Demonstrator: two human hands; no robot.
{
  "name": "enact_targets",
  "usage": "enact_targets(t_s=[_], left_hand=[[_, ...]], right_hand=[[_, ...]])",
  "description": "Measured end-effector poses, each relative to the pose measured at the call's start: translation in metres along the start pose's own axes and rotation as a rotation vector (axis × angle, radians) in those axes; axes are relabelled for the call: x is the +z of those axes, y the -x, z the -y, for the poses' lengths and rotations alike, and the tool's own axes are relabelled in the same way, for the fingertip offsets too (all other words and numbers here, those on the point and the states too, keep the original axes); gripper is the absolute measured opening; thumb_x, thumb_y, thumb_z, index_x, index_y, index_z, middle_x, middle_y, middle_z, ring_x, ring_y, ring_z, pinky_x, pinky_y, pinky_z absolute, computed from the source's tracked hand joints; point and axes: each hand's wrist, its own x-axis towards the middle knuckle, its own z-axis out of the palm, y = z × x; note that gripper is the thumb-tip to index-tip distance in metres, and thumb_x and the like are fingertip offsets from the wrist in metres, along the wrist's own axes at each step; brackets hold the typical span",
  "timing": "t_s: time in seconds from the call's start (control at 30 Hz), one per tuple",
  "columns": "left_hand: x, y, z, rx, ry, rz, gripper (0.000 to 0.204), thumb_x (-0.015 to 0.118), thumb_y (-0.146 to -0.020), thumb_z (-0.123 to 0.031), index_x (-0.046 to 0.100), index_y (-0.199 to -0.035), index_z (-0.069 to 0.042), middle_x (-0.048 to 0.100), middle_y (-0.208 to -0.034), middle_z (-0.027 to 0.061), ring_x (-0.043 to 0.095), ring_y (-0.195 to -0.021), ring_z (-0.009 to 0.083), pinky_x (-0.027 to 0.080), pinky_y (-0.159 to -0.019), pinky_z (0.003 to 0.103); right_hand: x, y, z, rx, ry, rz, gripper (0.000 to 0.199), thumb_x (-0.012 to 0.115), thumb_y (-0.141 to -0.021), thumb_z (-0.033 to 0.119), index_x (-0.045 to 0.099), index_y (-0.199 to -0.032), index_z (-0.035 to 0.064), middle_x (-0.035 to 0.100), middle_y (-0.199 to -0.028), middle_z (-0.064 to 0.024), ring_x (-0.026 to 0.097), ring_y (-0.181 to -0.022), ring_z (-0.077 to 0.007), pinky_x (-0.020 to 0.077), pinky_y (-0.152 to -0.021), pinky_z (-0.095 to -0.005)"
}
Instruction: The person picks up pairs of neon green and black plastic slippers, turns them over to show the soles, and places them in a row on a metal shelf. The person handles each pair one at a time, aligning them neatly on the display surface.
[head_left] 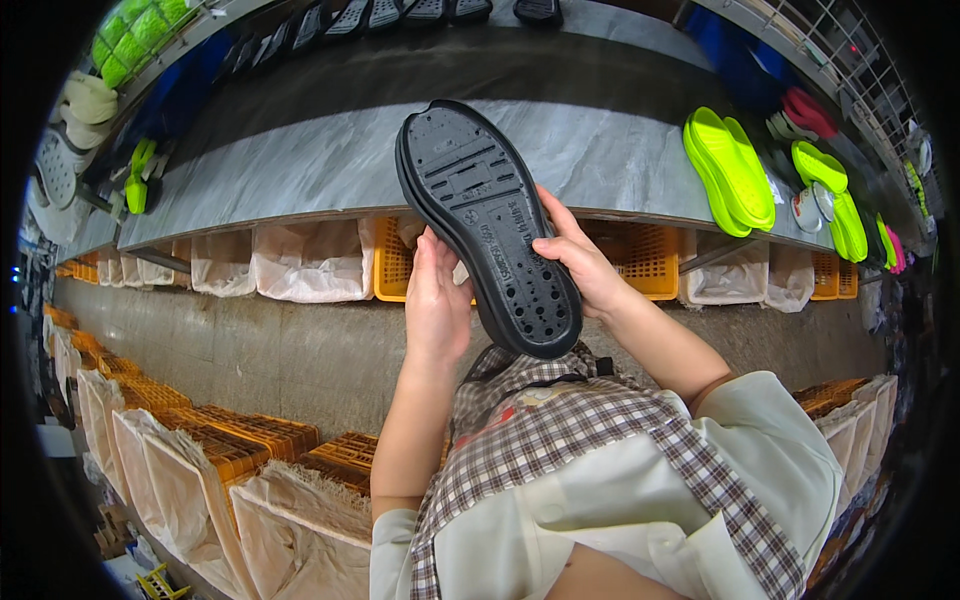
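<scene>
One head-worn fisheye view looked steeply down and forward from the person's head, very near the chest and forearms, which rose from the lower edge. It faced a long grey tabletop [300, 170] running across the far side, its straight edge bowed by the lens. Orange crates [240, 440] lay near left, below. A dark round border closed the corners. No second view shared the scene.

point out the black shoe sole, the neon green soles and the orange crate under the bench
black shoe sole [487, 225], head view, middle of its tread
neon green soles [728, 170], head view, top sole's face
orange crate [650, 260], head view, front mesh wall
</scene>
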Motion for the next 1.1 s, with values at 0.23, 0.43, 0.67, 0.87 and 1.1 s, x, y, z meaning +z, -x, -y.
enact_targets(t_s=[0.23, 0.43, 0.67, 0.87, 1.1], left_hand=[[-0.003, -0.004, 0.013, -0.115, -0.018, -0.173, 0.067, 0.034, -0.097, -0.053, 0.025, -0.144, -0.006, 0.036, -0.142, 0.012, 0.035, -0.128, 0.0231, 0.031, -0.1, 0.045], [-0.015, -0.002, 0.016, -0.149, -0.032, -0.143, 0.058, 0.039, -0.097, -0.046, 0.032, -0.141, -0.009, 0.041, -0.139, 0.0115, 0.038, -0.125, 0.0228, 0.034, -0.098, 0.045], [-0.014, 0.006, 0.024, -0.188, -0.122, 0.108, 0.043, 0.051, -0.096, -0.022, 0.041, -0.134, -0.005, 0.056, -0.122, 0.0112, 0.057, -0.104, 0.0204, 0.046, -0.085, 0.034], [-0.012, 0.012, 0.023, -0.151, -0.105, 0.251, 0.034, 0.051, -0.096, -0.017, 0.045, -0.125, -0.002, 0.062, -0.111, 0.0144, 0.06, -0.098, 0.0206, 0.045, -0.085, 0.031], [-0.017, 0.016, 0.02, -0.138, -0.124, 0.243, 0.034, 0.052, -0.095, -0.017, 0.046, -0.126, -0.002, 0.062, -0.11, 0.0138, 0.061, -0.096, 0.0205, 0.047, -0.085, 0.032]], right_hand=[[-0.014, -0.002, 0.014, -0.005, -0.04, -0.084, 0.073, 0.051, -0.085, 0.007, 0.015, -0.148, 0.0076, 0.042, -0.136, -0.0179, 0.054, -0.115, -0.0242, 0.0475, -0.093, -0.0343], [-0.029, -0.006, 0.024, -0.043, -0.061, -0.104, 0.071, 0.049, -0.085, 0.006, 0.015, -0.148, 0.0077, 0.044, -0.135, -0.0178, 0.055, -0.113, -0.0227, 0.0483, -0.092, -0.0341], [-0.054, -0.015, 0.05, 0.073, -0.03, 0.076, 0.074, 0.054, -0.083, 0.013, 0.018, -0.147, 0.0037, 0.038, -0.141, -0.0168, 0.049, -0.122, -0.0216, 0.0428, -0.099, -0.0318], [-0.058, -0.016, 0.074, 0.204, 0.085, 0.267, 0.071, 0.057, -0.084, 0.013, 0.024, -0.146, 0.0042, 0.042, -0.139, -0.0166, 0.052, -0.119, -0.021, 0.0466, -0.095, -0.0303], [-0.054, -0.017, 0.066, 0.194, 0.043, 0.265, 0.071, 0.057, -0.084, 0.013, 0.024, -0.146, 0.0043, 0.041, -0.14, -0.0155, 0.052, -0.118, -0.02, 0.0464, -0.095, -0.0314]])
